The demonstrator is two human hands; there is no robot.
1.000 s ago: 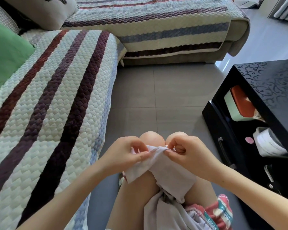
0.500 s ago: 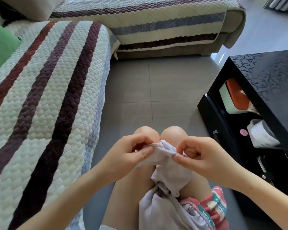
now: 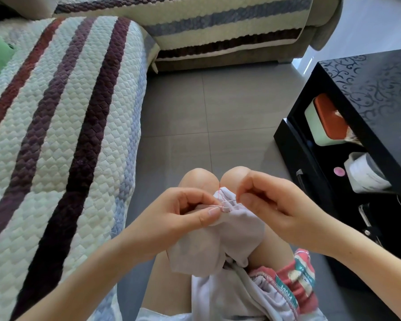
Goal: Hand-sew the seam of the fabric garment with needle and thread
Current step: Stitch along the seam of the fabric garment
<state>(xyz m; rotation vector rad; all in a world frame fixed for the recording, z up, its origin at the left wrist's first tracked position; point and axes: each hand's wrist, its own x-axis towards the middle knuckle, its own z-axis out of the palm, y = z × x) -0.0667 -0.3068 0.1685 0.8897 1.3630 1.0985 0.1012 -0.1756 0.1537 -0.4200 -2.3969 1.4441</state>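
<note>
Head view: pale garment lies draped over the person's lap. Its worked end is bunched up at the knees, and the rest trails back toward the waist.

Left hand: thumb and fingers pinch the folded seam edge, just beside the stitch point.

Right hand: fingers curled, thumb and forefinger pinching the blunt end of the needle. The needle lies nearly level, its tip toward the left thumb. Whether the tip is through the cloth is too fine to tell.

Red thread lies in a slack loop on the cloth between the two hands. A short red line of stitching shows at the top of the fold.

Judgement: a stitch is in mid-pass, and the seam is only partly closed.

To do this step well:
- Left pinch needs to hold both layers flat and aligned, close to the entry point but with the thumb out of the needle's line.
- Take a small bite of cloth, in line with the red stitches already there.
- Draw the needle straight through, away from the fold.
- Pull until the slack loop lies snug. Stop short of puckering, as this thin fabric looks likely to gather.
- Watch that the loop does not knot on itself.

Striped sofa cover is to the left, black table to the right.
</note>
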